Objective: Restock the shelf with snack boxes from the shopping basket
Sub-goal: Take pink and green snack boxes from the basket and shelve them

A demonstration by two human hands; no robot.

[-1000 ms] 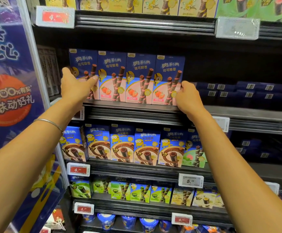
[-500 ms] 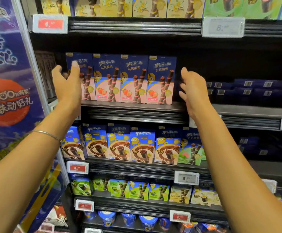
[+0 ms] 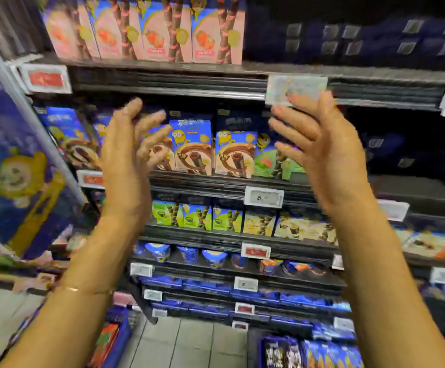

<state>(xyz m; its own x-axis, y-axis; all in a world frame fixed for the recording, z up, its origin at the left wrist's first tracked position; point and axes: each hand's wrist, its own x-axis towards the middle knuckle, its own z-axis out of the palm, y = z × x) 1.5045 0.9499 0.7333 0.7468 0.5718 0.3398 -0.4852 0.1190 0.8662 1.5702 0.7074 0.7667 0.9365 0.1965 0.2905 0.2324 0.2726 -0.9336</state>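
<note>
Both hands are hanging in the air, holding nothing. The left hand is spreading its fingers wide and loosely bent, palm turned right. The right hand is showing straight, slightly parted fingers, palm turned left. Both are hovering on the near side of the brown boxes without touching them; blur is hiding finer detail.

Above them the pink boxes are standing upright in a tight row at the left of the top shelf, long axis vertical, faces forward. To their right that shelf is looking dark, with only blue packs far back.

The basket is not showing plainly. A blue-and-red shape low at the left, by the floor, may be it, though I cannot tell. If so, the next box is lying well below both hands and to their left. That is making the left hand the nearer one, and the reach is going down and near, not up.
</note>
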